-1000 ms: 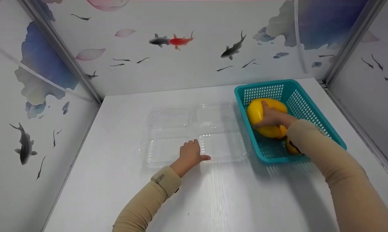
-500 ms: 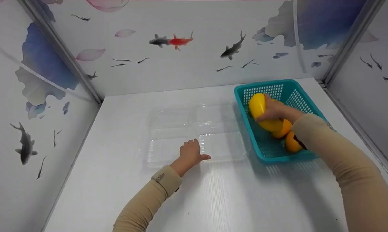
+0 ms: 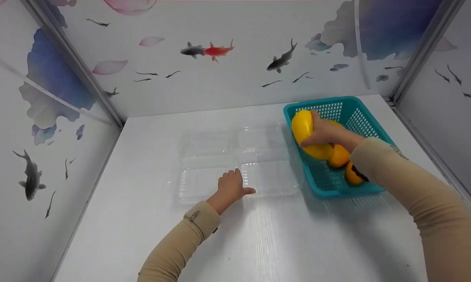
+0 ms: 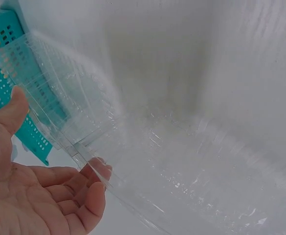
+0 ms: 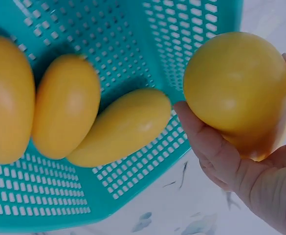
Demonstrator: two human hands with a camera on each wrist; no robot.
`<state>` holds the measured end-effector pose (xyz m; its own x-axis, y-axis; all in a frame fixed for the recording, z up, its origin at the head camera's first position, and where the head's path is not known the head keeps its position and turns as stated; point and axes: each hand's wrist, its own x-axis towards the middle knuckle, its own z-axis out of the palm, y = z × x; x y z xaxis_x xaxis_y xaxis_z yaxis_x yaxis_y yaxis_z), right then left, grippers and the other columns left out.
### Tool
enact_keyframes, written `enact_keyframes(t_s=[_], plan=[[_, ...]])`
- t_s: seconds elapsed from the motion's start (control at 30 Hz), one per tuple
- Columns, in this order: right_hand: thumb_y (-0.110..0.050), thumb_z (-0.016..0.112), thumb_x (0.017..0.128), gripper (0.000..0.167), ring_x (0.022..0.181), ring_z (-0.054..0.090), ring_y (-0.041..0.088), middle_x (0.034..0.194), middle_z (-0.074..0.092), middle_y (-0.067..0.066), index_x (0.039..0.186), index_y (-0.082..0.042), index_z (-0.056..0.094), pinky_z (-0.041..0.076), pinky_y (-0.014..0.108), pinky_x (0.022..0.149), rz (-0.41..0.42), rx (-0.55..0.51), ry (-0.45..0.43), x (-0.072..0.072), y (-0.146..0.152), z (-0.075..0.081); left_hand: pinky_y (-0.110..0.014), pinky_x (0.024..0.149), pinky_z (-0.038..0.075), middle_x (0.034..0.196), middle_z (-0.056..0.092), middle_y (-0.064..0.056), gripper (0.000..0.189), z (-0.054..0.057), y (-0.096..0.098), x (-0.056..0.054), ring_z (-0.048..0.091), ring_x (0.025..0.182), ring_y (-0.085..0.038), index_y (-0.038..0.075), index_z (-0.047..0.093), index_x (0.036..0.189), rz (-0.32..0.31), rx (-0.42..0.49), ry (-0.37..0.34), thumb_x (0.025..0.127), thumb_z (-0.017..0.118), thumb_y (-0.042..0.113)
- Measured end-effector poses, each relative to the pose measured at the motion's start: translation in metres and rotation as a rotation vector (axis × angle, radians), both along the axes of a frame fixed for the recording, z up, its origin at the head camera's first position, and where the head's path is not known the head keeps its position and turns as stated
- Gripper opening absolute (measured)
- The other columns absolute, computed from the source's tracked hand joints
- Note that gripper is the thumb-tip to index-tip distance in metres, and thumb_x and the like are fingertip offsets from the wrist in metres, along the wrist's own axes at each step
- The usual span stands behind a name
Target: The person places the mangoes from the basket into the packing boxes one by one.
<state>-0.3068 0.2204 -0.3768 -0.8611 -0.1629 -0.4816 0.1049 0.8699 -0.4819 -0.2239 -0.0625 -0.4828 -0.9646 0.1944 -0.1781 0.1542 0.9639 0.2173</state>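
Observation:
My right hand (image 3: 327, 132) grips a large yellow mango (image 3: 302, 124) over the left side of the teal basket (image 3: 347, 192). In the right wrist view, thumb and fingers wrap the rounded mango (image 5: 236, 85) beside the basket wall. Three more yellow-orange fruits, smooth and oval, lie inside, among them a mango-like one (image 5: 123, 128). Clear plastic boxes (image 3: 270, 178) with several compartments lie left of the basket. At their near middle edge rests my left hand (image 3: 230, 186), thumb out to the side. Its loosely bent fingertips (image 4: 99, 166) touch the thin clear rim in the left wrist view.
The white tabletop (image 3: 290, 243) extends in front of the boxes and to their left. Panels printed with fish and petals enclose it, such as the back wall (image 3: 235, 86). Both forearms wear tan sleeves, the right sleeve (image 3: 399, 176) crossing the basket's near right corner.
My right hand has lifted the mango from among the other fruits and shifted left toward the basket's left rim. Orange fruits beneath are more exposed. My left hand stays in place.

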Motion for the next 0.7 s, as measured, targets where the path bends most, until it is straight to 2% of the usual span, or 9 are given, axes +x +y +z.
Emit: enact_keyframes(t_s=[0.17,0.37,0.7], plan=[[-0.04,0.07,0.078,0.115,0.107,0.038,0.038,0.128,0.029,0.025,0.142,-0.015,-0.023,0.038,0.053,0.094,-0.014,-0.03,-0.002,0.002,-0.028,-0.002,-0.043,0.091,0.043,0.113,0.054,-0.02,0.082,0.0,0.0,0.001,0.052,0.105,-0.033,-0.008,0.042,0.127,-0.002,0.021,-0.003,0.075,0.069,0.05],[-0.042,0.072,0.075,0.117,0.108,0.04,0.035,0.131,0.027,0.023,0.143,-0.018,-0.019,0.039,0.049,0.095,0.015,-0.007,0.02,0.007,-0.066,-0.005,-0.042,0.087,0.045,0.106,0.055,-0.018,0.08,0.0,0.001,-0.001,0.054,0.098,-0.031,-0.006,0.045,0.123,0.001,0.014,-0.003,0.073,0.07,0.05],[-0.037,0.074,0.074,0.114,0.106,0.043,0.032,0.136,0.023,0.021,0.144,-0.024,-0.014,0.043,0.046,0.093,0.011,-0.032,0.001,0.017,-0.112,-0.019,-0.041,0.098,0.039,0.116,0.052,-0.018,0.083,0.001,0.002,-0.003,0.048,0.104,-0.03,-0.004,0.039,0.131,0.035,0.054,-0.084,0.075,0.069,0.049]])
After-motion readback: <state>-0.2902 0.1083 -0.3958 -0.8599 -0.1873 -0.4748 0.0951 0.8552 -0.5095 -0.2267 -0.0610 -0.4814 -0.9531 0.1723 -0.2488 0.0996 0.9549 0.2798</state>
